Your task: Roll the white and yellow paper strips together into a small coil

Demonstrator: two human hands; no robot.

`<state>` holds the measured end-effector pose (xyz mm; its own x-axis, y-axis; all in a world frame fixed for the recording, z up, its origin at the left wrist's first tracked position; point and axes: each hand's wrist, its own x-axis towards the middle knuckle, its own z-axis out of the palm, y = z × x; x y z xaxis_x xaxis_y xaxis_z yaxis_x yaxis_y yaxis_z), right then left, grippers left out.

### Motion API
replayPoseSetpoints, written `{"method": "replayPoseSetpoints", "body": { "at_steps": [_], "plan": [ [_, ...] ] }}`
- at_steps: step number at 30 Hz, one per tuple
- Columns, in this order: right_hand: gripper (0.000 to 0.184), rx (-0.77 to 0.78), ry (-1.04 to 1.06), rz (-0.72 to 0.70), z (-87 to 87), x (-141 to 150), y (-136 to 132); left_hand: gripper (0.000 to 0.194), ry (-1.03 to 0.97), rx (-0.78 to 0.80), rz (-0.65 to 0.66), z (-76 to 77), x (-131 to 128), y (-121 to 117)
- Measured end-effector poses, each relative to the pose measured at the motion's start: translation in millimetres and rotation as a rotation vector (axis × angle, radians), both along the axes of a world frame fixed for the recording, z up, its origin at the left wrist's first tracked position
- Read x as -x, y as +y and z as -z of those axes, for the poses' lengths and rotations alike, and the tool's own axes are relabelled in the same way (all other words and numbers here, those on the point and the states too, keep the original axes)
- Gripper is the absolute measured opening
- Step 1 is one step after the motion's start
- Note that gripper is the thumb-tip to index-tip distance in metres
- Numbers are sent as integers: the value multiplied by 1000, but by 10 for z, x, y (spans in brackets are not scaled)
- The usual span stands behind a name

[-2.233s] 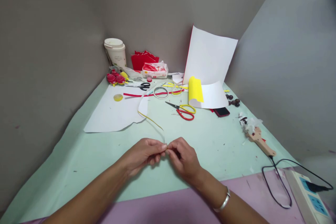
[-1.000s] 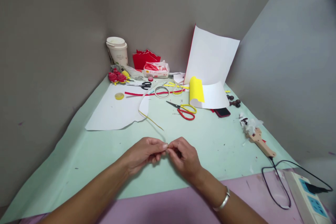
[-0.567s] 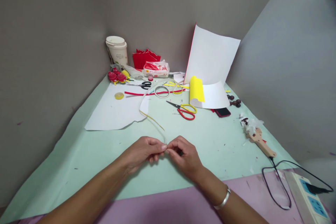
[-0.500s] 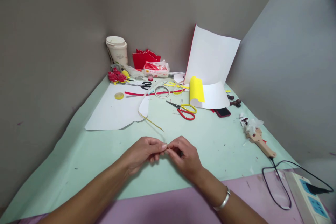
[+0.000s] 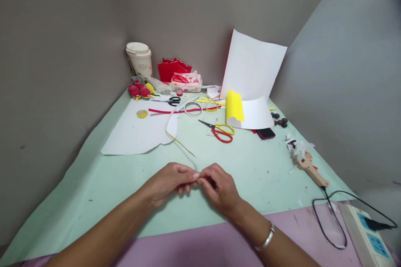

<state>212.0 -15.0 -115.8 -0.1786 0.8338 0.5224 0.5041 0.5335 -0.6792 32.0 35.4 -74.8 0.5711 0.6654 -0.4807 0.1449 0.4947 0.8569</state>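
Note:
My left hand [image 5: 177, 179] and my right hand [image 5: 219, 185] meet fingertip to fingertip above the green table cover. Both pinch the end of a long, narrow paper strip [image 5: 181, 144], though the very end is hidden by the fingers. From there the strip runs up and away, showing a thin yellowish edge, then twists into a pale loop over the white paper sheet [image 5: 134, 133]. Beyond the hands lie scissors [image 5: 216, 127] with one yellow and one red handle, blades partly apart.
Further back are a tape roll [image 5: 193, 109], a red strip [image 5: 159, 111], black-handled scissors [image 5: 171, 101], a yellow corrugated roll [image 5: 234, 106] and a lidded cup [image 5: 139, 60]. At right lie a phone [image 5: 265, 133], a glue gun [image 5: 310, 169] with its cord, and a power strip [image 5: 366, 233].
Almost nothing differs. The fingertips have shifted very slightly at the pinch, and the strip's pale loop has moved a touch.

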Motion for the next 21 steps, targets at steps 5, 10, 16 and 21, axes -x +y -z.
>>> {"method": "replayPoseSetpoints", "body": {
  "at_steps": [5, 10, 16, 21],
  "plan": [
    [7, 116, 28, -65, -44, -20, 7, 29, 2, -3, 61, 3, 32, 27],
    [4, 284, 86, -118, -94, -51, 27, 30, 4, 0, 95, 8, 51, 41],
    [7, 360, 107, -159, -127, -66, 36, 31, -9, 36, 114, 29, 61, 40],
    [6, 322, 103, -174, -123, -64, 28, 30, -19, 67, 126, 37, 73, 48]
  ]
}}
